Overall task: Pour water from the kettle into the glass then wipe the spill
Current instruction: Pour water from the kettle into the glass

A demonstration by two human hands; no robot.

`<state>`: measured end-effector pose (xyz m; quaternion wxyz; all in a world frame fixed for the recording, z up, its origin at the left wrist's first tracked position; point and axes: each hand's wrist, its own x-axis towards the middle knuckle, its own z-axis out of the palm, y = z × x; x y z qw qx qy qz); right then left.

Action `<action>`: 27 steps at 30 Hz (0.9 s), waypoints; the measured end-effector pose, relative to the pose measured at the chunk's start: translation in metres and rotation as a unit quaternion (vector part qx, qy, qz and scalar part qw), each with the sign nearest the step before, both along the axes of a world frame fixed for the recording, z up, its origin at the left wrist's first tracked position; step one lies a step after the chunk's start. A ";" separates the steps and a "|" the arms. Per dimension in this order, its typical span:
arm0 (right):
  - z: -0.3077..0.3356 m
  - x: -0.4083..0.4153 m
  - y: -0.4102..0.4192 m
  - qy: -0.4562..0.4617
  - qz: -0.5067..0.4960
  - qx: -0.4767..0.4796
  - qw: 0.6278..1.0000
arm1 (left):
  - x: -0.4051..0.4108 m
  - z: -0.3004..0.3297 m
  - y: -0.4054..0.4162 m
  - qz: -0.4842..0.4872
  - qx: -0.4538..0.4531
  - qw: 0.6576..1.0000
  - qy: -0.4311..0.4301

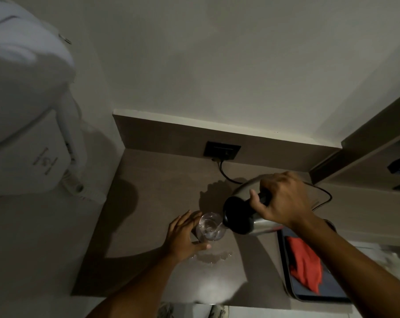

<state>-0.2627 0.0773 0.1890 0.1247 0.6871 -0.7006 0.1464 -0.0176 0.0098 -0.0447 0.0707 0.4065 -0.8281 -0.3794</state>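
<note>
A steel kettle (258, 223) with a black lid is tipped to the left, its spout over a clear glass (211, 227) standing on the brown counter (148, 203). Water runs from the spout into the glass. My right hand (284, 200) grips the kettle's black handle from above. My left hand (183, 237) wraps the left side of the glass. A small puddle of water (211, 257) lies on the counter just in front of the glass. A red cloth (305, 263) lies crumpled on a dark tray (327, 294) at the right.
A black wall socket (222, 150) sits in the backsplash, and its cord (320, 193) loops across the counter behind the kettle. A white wall-mounted hair dryer (29, 111) hangs at the left. A shelf unit (378, 157) stands at the right.
</note>
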 end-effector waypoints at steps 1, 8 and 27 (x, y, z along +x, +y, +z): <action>0.001 0.001 0.000 0.009 -0.002 0.003 1.000 | 0.000 0.000 0.000 0.000 -0.004 1.000 0.000; 0.007 0.005 0.002 0.033 -0.021 0.039 0.998 | 0.000 0.002 0.000 -0.008 -0.009 1.000 0.001; 0.046 0.009 -0.014 0.095 -0.021 0.079 0.992 | 0.000 0.001 0.001 -0.010 -0.021 1.000 0.014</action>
